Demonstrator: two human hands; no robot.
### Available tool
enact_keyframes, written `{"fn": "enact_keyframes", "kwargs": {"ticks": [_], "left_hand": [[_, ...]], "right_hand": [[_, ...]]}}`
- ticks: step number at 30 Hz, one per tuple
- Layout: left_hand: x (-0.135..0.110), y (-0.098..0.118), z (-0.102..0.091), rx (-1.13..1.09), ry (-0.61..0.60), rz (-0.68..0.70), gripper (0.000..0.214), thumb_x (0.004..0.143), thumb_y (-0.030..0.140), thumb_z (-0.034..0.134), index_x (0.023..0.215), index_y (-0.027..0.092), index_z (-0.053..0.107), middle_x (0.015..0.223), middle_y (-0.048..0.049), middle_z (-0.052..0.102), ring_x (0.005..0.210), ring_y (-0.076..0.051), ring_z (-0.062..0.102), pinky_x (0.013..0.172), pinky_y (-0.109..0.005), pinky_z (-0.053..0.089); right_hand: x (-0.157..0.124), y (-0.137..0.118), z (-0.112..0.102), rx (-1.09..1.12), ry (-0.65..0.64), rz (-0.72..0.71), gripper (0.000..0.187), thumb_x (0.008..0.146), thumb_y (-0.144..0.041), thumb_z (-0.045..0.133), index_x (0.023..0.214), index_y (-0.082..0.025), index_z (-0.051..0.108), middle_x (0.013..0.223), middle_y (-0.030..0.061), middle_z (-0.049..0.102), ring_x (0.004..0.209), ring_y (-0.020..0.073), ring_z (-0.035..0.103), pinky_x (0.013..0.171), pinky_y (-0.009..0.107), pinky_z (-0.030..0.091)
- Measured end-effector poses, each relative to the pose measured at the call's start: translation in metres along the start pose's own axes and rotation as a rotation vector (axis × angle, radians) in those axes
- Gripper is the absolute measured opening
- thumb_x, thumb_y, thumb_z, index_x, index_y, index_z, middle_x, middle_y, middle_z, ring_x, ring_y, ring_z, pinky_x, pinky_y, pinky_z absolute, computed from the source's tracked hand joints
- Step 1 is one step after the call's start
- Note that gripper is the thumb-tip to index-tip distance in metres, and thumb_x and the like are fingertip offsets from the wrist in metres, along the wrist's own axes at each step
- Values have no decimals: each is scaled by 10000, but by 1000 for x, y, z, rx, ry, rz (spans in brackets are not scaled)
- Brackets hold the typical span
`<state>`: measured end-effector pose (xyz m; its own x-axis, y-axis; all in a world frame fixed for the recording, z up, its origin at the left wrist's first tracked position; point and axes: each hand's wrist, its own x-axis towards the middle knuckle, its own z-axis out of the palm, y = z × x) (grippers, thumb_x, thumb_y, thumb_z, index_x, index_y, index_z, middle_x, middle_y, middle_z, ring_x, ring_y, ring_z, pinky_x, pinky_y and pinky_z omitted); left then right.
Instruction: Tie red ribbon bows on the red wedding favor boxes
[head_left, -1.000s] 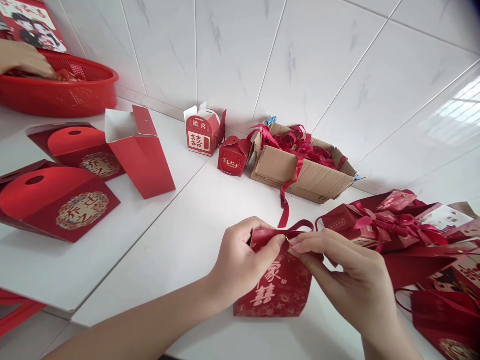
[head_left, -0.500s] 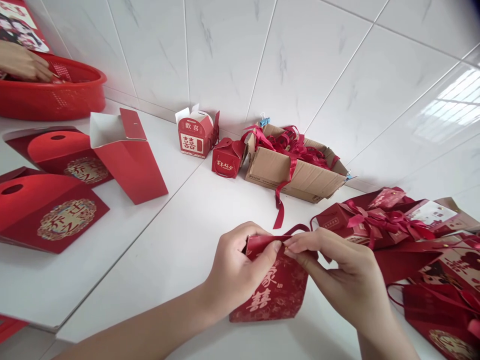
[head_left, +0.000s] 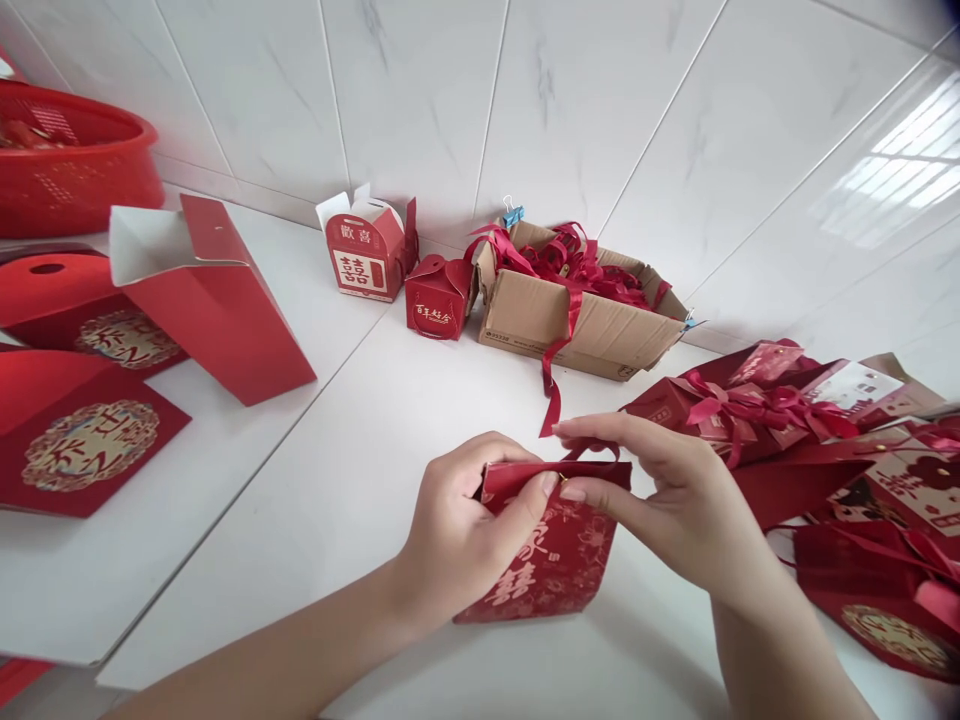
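A red paper gift bag with pale pink characters and flower prints stands tilted on the white table before me. My left hand is closed on its upper left edge, thumb on the front face and fingers behind. At the top middle sits a tiny gold fastener. The thumb of my right hand touches the bag beside it, while the index finger is raised apart above the rim. A dark red ribbon loop rises from the top, partly behind my right hand.
A cardboard box of red ribbons stands by the tiled wall, two small gift boxes to its left. Finished-looking red bags pile up right. An open red box, flat red bags and a red basket are left.
My right index finger has lifted from the fastener, opening the pinch. The view has shifted slightly to the right; another person's hand in the basket is out of sight.
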<state>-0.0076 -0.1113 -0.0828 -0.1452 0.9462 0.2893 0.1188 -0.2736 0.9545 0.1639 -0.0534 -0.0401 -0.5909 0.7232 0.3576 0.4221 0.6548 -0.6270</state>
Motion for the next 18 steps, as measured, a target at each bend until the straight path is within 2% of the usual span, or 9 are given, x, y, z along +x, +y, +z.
{"fn": "enact_keyframes", "kwargs": {"ticks": [3, 6, 10, 13, 15, 18], "left_hand": [[0, -1, 0, 2, -13, 18, 81, 830, 187, 623, 757, 161, 648, 757, -10, 670, 689, -111, 638, 615, -203, 498], [-2, 0, 0, 9, -16, 46, 68, 828, 170, 623, 768, 159, 655, 760, -16, 673, 684, -113, 640, 610, -208, 505], [-3, 1, 1, 9, -39, 111, 67, 824, 139, 616, 767, 150, 651, 737, -25, 660, 650, -111, 630, 581, -212, 507], [-1, 1, 1, 24, -63, 180, 67, 823, 120, 606, 777, 153, 642, 723, -26, 649, 630, -114, 622, 562, -221, 513], [0, -1, 0, 51, -66, 255, 83, 820, 92, 597, 811, 157, 648, 739, -29, 656, 645, -118, 633, 570, -222, 528], [3, -3, -3, 126, -75, 448, 185, 792, 35, 603, 902, 170, 663, 815, -44, 692, 735, -143, 664, 642, -240, 565]], "right_hand": [[1, 0, -2, 60, -21, 27, 259, 797, -264, 717, 1047, -216, 672, 957, 48, 729, 835, 184, 701, 705, 270, 593], [3, -2, -4, 62, -25, -8, 202, 786, -264, 729, 974, -201, 690, 884, 49, 723, 780, 175, 685, 643, 255, 574], [5, -3, -10, 59, -85, -57, 64, 813, -248, 699, 851, -197, 692, 756, 13, 685, 654, 119, 629, 577, 211, 528], [5, -2, -13, 59, -122, -85, 46, 827, -247, 682, 821, -202, 679, 726, 1, 681, 618, 106, 616, 549, 195, 516], [4, 0, -14, 53, -123, -141, 23, 843, -223, 662, 844, -201, 672, 720, -1, 681, 605, 101, 618, 535, 189, 514], [0, 4, -13, 21, -79, -342, 98, 851, -172, 649, 946, -194, 661, 793, 29, 694, 690, 123, 655, 598, 221, 554]]}}
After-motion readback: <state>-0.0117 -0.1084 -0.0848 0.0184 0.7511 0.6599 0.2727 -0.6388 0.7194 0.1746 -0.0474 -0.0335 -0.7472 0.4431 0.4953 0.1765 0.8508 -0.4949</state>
